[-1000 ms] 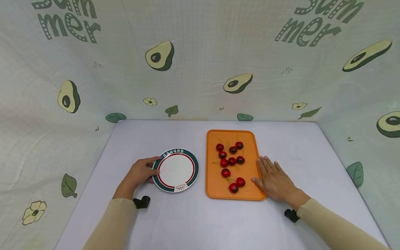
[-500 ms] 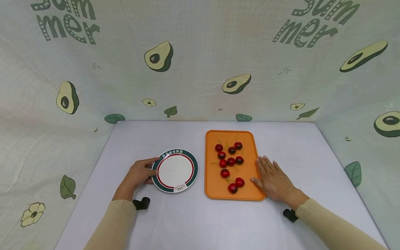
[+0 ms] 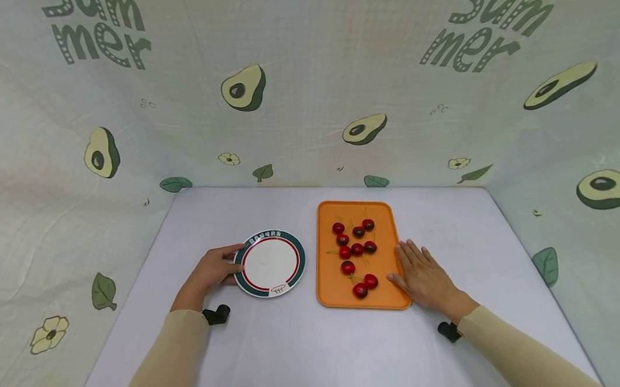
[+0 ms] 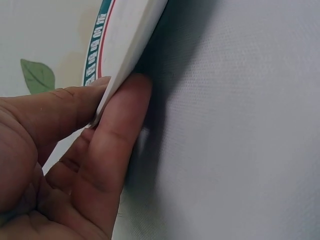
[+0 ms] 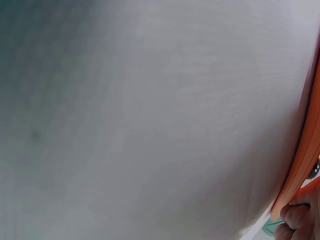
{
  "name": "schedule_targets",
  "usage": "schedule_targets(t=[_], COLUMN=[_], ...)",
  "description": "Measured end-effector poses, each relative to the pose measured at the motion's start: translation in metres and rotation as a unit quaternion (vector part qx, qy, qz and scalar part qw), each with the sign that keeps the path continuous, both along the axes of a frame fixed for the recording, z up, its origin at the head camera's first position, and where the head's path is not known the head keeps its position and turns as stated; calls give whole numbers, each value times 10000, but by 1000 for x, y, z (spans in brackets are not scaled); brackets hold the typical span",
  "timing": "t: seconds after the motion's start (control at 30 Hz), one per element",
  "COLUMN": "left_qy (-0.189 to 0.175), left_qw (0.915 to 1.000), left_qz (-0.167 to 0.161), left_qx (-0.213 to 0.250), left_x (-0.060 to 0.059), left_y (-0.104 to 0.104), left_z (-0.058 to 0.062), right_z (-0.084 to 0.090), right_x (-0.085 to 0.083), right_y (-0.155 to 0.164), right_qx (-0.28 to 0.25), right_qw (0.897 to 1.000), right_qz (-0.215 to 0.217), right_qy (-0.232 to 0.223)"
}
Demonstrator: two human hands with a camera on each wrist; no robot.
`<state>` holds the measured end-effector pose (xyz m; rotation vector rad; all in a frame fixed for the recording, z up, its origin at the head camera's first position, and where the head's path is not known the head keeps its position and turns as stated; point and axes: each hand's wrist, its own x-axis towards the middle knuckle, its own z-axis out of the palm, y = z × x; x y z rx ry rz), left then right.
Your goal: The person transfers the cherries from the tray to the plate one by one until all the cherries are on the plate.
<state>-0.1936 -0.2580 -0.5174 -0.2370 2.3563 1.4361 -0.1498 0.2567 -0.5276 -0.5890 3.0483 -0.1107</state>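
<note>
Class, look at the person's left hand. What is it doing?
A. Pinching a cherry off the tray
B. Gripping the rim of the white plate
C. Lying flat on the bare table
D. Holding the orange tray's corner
B: the left hand grips the rim of the white plate, thumb on top and fingers beneath.

Staged recording booth: white table [image 3: 307, 345] enclosed on three sides by avocado-print "Summer" cloth [image 3: 304, 83].
</note>
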Motion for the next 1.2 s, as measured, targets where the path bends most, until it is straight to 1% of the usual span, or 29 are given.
schedule_targets(t=[0.1,0.3,0.4,0.5,0.57,0.7,0.8,0.87,0.93,1.07,1.2], left_qy=[47,89,86,84,92,62,62,68,84,72,4], left_qw=[9999,9999,9999,9999,9999,9999,9999,9999,9999,9999,9999], left_qz=[46,107,109,120,85,115,114,113,94,77,82], left_qx=[99,8,16,56,55,37,51,64,99,130,70], left_x=[0,1,1,2,2,2,2,2,2,2,4], left_y=[0,1,2,2,2,3,3,3,3,3,5], left_z=[0,-1,0,0,0,0,1,1,1,1,4], right_z=[1,1,1,1,2,6,11,12,14,13,10], right_x=[1,1,1,-1,-3,-6,-4,-1,3,11,15], right_y=[0,1,1,2,2,-2,-10,-16,-22,-34,-43], right_qx=[-22,-30,-2,-19,-85,-383,-677,-784,-788,-590,-380], right_qw=[10000,10000,10000,9996,9982,9929,9893,9878,9861,9815,9746], right_qz=[-6,-29,-28,26,72,85,120,228,448,983,1465], right_qy=[-28,-59,13,295,593,1121,1286,1326,1395,1534,1648])
